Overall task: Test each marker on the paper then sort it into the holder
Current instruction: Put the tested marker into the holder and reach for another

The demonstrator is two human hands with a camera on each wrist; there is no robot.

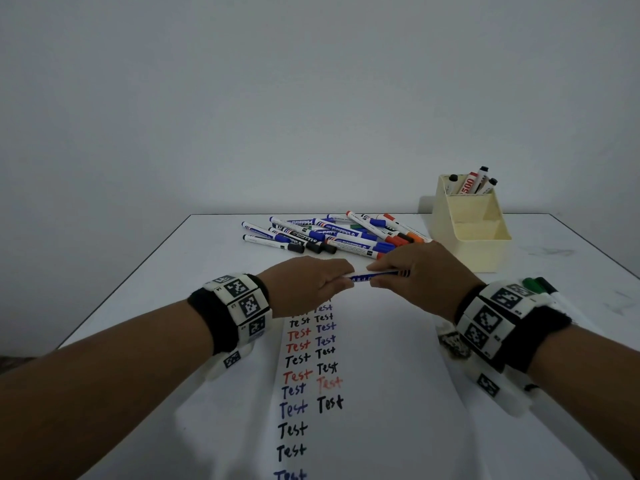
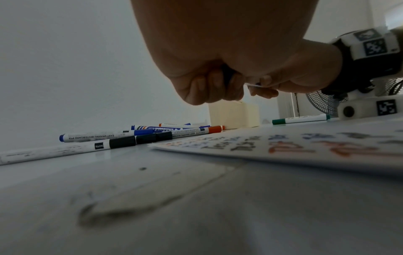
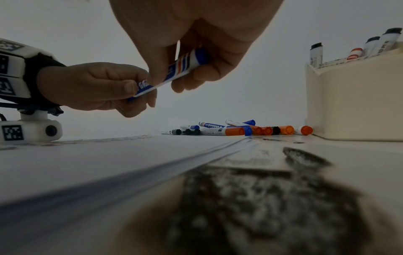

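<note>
The paper (image 1: pixel 381 393) lies on the table (image 1: pixel 571 271), near the front edge and in the middle. Behind the paper, a pile of markers (image 1: pixel 332 235) lies on the table. To the right of the pile stands the holder (image 1: pixel 474 244), touching the nearest markers; several markers (image 1: pixel 472 181) stand in its rear compartment. One marker (image 1: pixel 540 285) lies alone on the table, right of the paper and in front of the holder. Above the far end of the paper, the left hand (image 1: pixel 304 285) and the right hand (image 1: pixel 419 275) hold one whiteboard marker (image 1: pixel 374 275) between them, lying crosswise.
</note>
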